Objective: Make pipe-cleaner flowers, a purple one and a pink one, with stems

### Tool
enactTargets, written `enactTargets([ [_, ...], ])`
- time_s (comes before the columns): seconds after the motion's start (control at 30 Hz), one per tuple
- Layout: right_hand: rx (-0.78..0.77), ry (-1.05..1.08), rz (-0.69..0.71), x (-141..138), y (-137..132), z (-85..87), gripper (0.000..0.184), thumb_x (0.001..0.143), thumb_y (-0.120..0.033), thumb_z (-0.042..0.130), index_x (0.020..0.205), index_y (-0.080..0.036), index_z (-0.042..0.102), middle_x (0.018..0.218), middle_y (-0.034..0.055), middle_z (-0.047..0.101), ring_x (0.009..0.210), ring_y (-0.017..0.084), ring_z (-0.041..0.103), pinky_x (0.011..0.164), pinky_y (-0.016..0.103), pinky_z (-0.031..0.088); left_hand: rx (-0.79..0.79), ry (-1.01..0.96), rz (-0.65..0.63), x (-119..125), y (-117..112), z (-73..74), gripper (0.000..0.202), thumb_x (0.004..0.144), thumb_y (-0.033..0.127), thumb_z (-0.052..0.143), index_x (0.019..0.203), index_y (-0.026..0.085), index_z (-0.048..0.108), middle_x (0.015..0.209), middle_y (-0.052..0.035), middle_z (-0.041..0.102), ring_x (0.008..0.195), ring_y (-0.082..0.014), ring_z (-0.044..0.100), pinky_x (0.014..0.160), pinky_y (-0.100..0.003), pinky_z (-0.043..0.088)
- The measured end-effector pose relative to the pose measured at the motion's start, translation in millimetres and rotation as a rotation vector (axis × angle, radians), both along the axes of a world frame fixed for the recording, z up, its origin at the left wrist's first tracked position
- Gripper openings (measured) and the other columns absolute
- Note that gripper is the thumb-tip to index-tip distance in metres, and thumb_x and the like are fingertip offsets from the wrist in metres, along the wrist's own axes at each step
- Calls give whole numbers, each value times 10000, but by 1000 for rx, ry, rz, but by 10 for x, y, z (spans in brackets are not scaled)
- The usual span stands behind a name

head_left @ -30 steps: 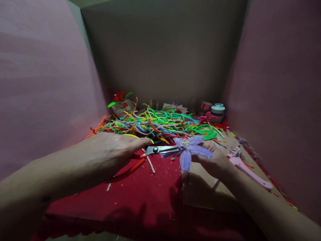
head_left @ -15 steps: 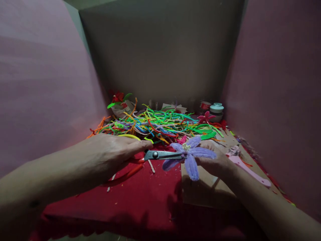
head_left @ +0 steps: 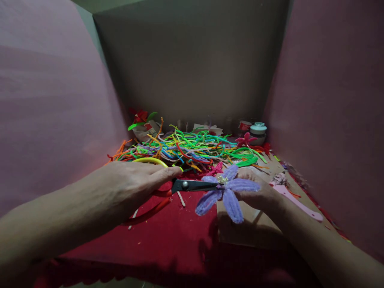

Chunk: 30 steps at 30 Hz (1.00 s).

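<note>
Right in the middle, a purple flower (head_left: 232,185) was up in the air above the bench (head_left: 168,236). It had long fuzzy petals and a bunch of pale beads (head_left: 222,180) at its heart. The right hand (head_left: 255,190) held it from behind. That grip was clamped on the flower, but most of the fingers were hidden, so I could not tell just how they pinched it. The left hand (head_left: 135,178) had its grip wrapped around a pair of scissors (head_left: 195,185). One handle (head_left: 153,161) was yellow and the other was red. The blades lay close together and pointed at the beads. I could not tell if the tips touched them.

A bright pink flower (head_left: 215,169) peeked out just behind the purple one. Under the right hand was a flat brown board (head_left: 240,232). Near that arm, to its right, lay a tool with a pink handle (head_left: 301,206). A big messy heap of fuzzy sticks (head_left: 192,148) in lots of colors sat at the back. Near its right end were another pink flower (head_left: 245,139) and a jar with a pale blue lid (head_left: 258,128). A red flower (head_left: 140,116) was at the back left.
</note>
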State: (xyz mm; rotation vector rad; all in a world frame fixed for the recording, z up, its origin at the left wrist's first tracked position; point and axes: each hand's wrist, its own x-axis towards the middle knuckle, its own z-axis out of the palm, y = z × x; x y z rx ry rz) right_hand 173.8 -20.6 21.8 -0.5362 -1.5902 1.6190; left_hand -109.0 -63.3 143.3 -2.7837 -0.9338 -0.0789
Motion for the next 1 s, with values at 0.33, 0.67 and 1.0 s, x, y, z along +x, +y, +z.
enactTargets([
  [0.33, 78, -65, 56, 34, 6, 27, 333, 600, -475, 772, 575, -151, 700, 504, -28, 561, 486, 81, 470, 498, 212, 411, 37, -16, 57, 14, -99, -51, 573, 828, 31, 376, 1358, 242, 432, 1154, -28, 669, 946, -192, 652, 804, -296, 523],
  [0.67, 52, -115, 120, 69, -5, 67, 378, 539, -500, 789, 599, -133, 719, 589, 19, 632, 581, 130, 564, 556, 232, 474, 1, 9, 43, 36, -102, -88, 521, 830, 59, 372, 1317, 205, 482, 1125, -57, 673, 910, -200, 651, 785, -318, 535],
  [1.0, 67, -81, 202, 29, -23, 28, 298, 624, -415, 762, 560, -134, 686, 653, 21, 622, 631, 132, 541, 605, 260, 451, 183, -34, -53, 36, -145, -251, 590, 876, 72, 295, 1438, 249, 282, 1036, -43, 678, 871, -211, 634, 752, -326, 510],
])
